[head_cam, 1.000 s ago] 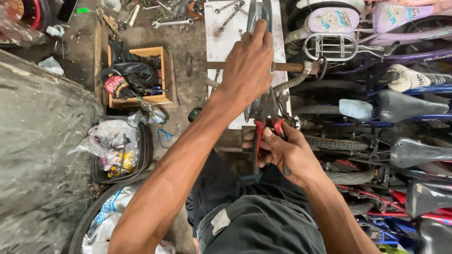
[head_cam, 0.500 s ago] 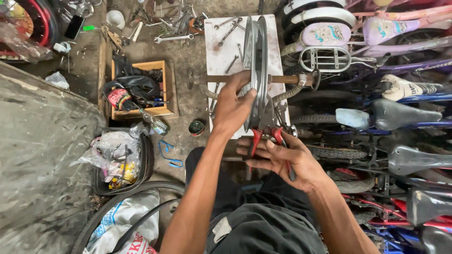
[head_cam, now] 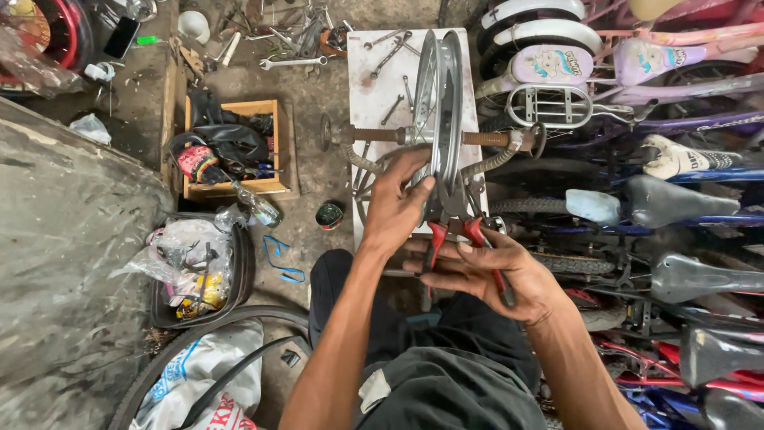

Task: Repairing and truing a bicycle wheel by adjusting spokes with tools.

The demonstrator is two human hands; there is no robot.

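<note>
Right hand (head_cam: 493, 275): grip closed round red-handled pliers (head_cam: 458, 227), jaws up at rim (head_cam: 440, 119). Left hand (head_cam: 395, 203): fingers curled on rim's near edge, holding it. Rim upright, edge-on, on rusty axle (head_cam: 382, 135) over white tabletop (head_cam: 374, 80), ahead of knees. Spanners (head_cam: 390, 48) loose on tabletop. Left: wooden box (head_cam: 274, 143) with black tube, red bits; black tub (head_cam: 239, 271) with plastic bags, small parts. Right: bicycles (head_cam: 637, 119) packed close.

The pliers' (head_cam: 458, 231) jaws are hidden behind the wheel rim (head_cam: 439, 119), and the right hand (head_cam: 489, 275) covers most of one red handle.
</note>
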